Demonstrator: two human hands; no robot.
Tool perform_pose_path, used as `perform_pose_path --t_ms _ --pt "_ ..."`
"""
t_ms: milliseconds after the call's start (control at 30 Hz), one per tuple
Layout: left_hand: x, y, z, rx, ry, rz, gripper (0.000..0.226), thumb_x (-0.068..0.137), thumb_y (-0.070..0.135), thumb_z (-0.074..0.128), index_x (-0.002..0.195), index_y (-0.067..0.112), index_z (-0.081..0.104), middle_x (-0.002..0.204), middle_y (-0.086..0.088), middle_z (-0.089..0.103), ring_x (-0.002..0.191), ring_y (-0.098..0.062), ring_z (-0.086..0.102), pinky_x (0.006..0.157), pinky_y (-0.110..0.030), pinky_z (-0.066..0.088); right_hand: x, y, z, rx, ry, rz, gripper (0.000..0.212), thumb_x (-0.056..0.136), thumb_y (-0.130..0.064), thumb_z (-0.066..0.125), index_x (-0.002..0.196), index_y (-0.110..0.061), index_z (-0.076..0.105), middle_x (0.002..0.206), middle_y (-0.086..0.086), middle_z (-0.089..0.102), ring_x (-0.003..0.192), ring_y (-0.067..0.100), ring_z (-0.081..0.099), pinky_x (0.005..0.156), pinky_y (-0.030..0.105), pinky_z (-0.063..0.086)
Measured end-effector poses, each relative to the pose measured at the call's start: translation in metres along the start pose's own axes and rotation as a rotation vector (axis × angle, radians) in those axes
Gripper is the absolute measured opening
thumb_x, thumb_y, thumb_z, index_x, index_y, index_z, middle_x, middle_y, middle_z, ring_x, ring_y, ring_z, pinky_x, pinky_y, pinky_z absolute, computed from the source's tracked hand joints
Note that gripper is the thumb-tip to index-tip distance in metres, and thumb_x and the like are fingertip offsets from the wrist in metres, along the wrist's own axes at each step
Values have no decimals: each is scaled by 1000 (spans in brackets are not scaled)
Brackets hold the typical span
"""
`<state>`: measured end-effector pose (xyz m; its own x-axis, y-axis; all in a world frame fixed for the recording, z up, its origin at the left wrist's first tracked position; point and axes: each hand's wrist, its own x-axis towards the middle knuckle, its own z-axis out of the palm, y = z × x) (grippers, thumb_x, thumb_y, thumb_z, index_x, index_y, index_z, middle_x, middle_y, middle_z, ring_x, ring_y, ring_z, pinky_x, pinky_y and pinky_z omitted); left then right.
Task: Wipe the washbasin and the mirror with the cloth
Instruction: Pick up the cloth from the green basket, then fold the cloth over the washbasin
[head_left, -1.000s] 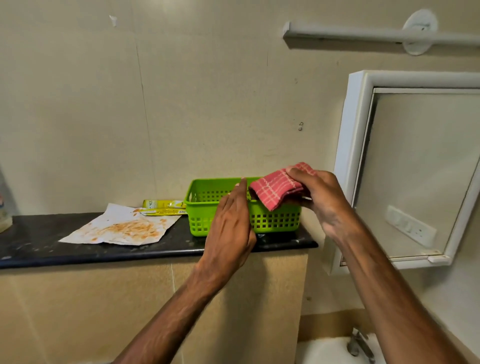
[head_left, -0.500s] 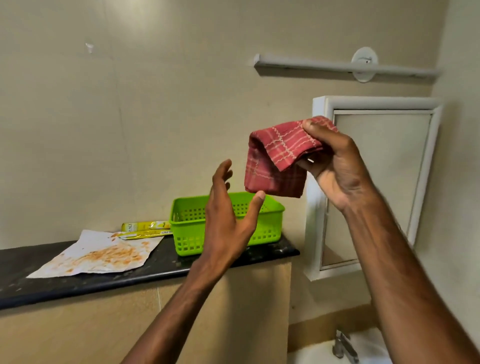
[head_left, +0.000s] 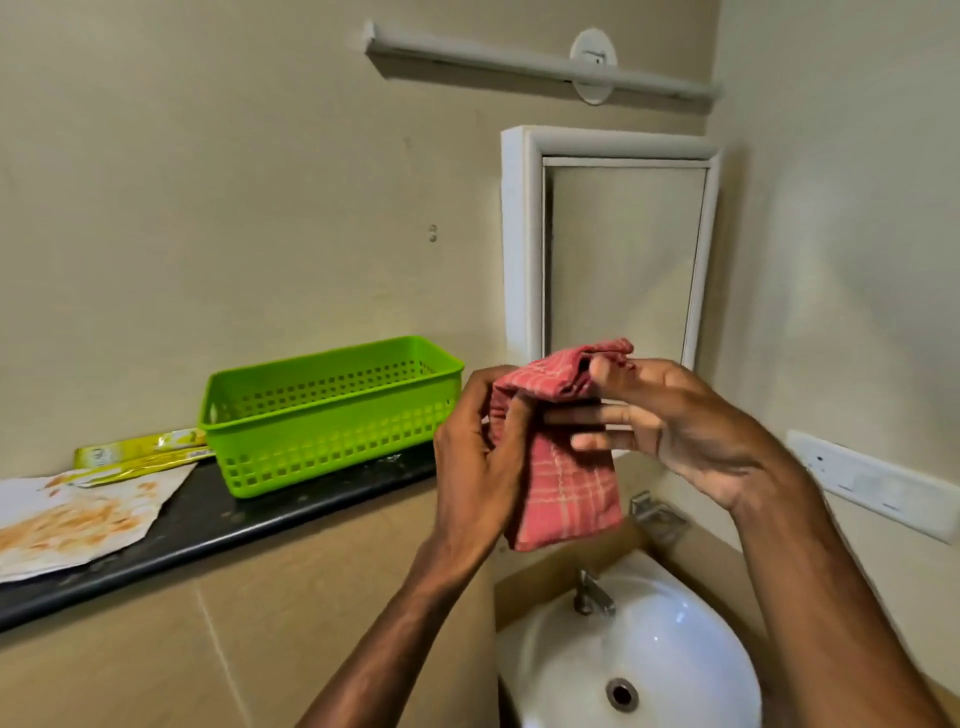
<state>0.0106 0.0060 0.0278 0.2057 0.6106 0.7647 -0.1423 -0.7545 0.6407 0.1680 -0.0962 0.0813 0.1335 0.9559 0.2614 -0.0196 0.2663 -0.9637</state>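
A red checked cloth (head_left: 569, 483) hangs folded between both hands, above the white washbasin (head_left: 675, 660) at the lower right. My left hand (head_left: 480, 457) grips the cloth's left upper edge with curled fingers. My right hand (head_left: 670, 421) pinches its top right corner between thumb and fingers, the other fingers stretched out behind the cloth. The white-framed mirror (head_left: 623, 260) hangs on the wall just behind and above the hands.
A green plastic basket (head_left: 332, 415) stands on the black counter (head_left: 218, 525), with a stained paper (head_left: 78, 514) and yellow sachets (head_left: 140, 452) to its left. A metal tap (head_left: 592, 595) sits on the basin's rim. A switch plate (head_left: 872, 483) is on the right wall.
The cloth came up out of the basket and then down in front of the mirror's lower edge. My left hand, free before, now grips the cloth. The view turned right and down, showing the basin.
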Motion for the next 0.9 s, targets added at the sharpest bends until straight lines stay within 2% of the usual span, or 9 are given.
perform_pose_path --t_ms 67,200,267,333,433,567,733,800,900 --pt "-9 -7 7 -22 -1 -71 18 101 33 56 106 21 69 92 3 72 84 -19 69 73 -46 56 -8 15 -10 -205 38 9 43 80 -25 78 119 -6 73 110 10 80 101 24 76 73 31 64" --pt "-27 -15 16 -37 -106 -127 23 101 39 54 101 22 70 84 0 71 77 -26 68 66 -48 55 -9 54 -33 -439 350 -27 59 57 -40 94 104 -10 76 81 -7 76 68 5 65 55 17 48" --pt "-36 -19 18 -23 -176 -148 26 101 41 54 99 21 70 83 -1 71 76 -27 68 66 -49 54 -11 69 -44 -432 427 -26 72 50 -44 96 111 -15 70 88 -9 73 72 4 68 63 16 53" --pt "-43 -21 19 -33 -265 -192 27 101 42 53 101 21 70 86 -2 72 80 -26 70 70 -51 55 -16 76 -48 -383 343 -20 75 57 -36 95 124 -22 66 109 -6 76 97 6 75 77 18 58" --pt "-51 -25 23 -71 -378 -270 28 102 42 52 108 20 70 94 -5 74 87 -28 72 76 -54 57 -16 86 -46 -270 172 -21 47 79 -17 85 124 -18 73 114 -1 79 110 15 74 87 27 62" --pt "-67 -39 22 -195 -447 -520 29 102 36 52 117 16 66 105 -11 75 92 -32 74 83 -56 59 -2 107 -52 -184 212 7 21 88 -18 82 108 -10 80 103 15 79 99 38 76 91 59 61" --pt "-98 -58 12 -251 -634 -737 26 100 15 56 121 3 65 111 -13 75 102 -30 73 87 -33 58 15 121 -73 -211 233 22 30 82 -24 86 107 -9 81 101 12 81 92 30 77 91 51 62" --pt "-112 -61 13 -284 -589 -785 26 98 10 58 122 1 65 114 -14 74 107 -29 71 90 -30 56 21 127 -86 -183 260 34 37 78 -31 87 108 -10 80 101 12 81 94 31 78 91 50 62" --pt "-129 -70 20 -329 -425 -867 28 99 18 57 121 3 67 116 -19 71 109 -30 68 99 -40 54 26 144 -105 -213 309 72 36 82 -36 85 110 -14 79 99 8 82 93 29 79 90 51 63"
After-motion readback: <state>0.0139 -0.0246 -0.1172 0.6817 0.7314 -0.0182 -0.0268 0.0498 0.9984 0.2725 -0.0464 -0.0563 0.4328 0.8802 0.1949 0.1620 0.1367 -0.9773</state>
